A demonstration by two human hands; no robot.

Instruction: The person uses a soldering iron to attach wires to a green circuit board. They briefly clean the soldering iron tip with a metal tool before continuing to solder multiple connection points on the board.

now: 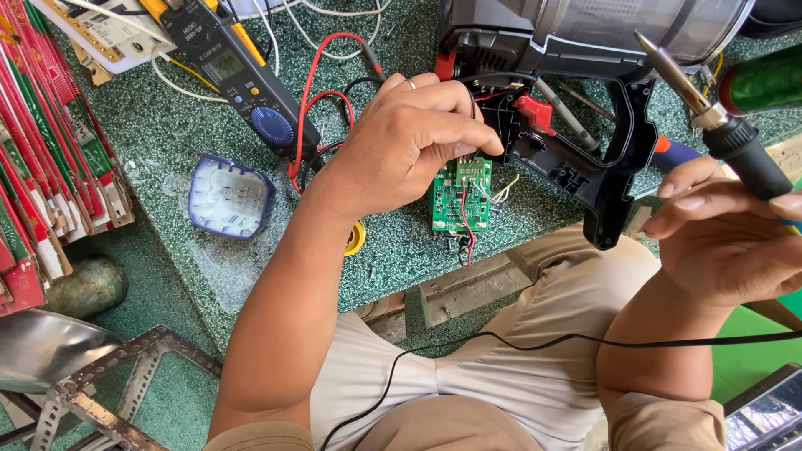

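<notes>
A person seated at a green speckled worktop (pixel 251 276) bends over an opened black handheld vacuum cleaner (pixel 585 125), seen from a head-worn camera looking down. The left hand (pixel 409 142), a ring on one finger, is closed in a pinch on the upper edge of a green circuit board (pixel 459 196) that stands just beside the vacuum's open handle housing, red and pale wires running from the board into the casing. The right hand (pixel 727 234), raised off to the right and apart from the board, is wrapped around the black grip of a soldering iron (pixel 710 113), its metal tip pointing up and left across the vacuum's clear dust bin. The iron's black cord (pixel 518 341) trails across the person's lap. On the worktop to the left lie a dark clamp meter (pixel 242 75) with a blue dial and red and black test leads (pixel 322 92), and nearer the edge a small blue-rimmed plastic cover (pixel 230 196). A yellow disc (pixel 356 238) shows beneath the left wrist. Stacked red-and-white packages (pixel 42 150) line the left margin.
</notes>
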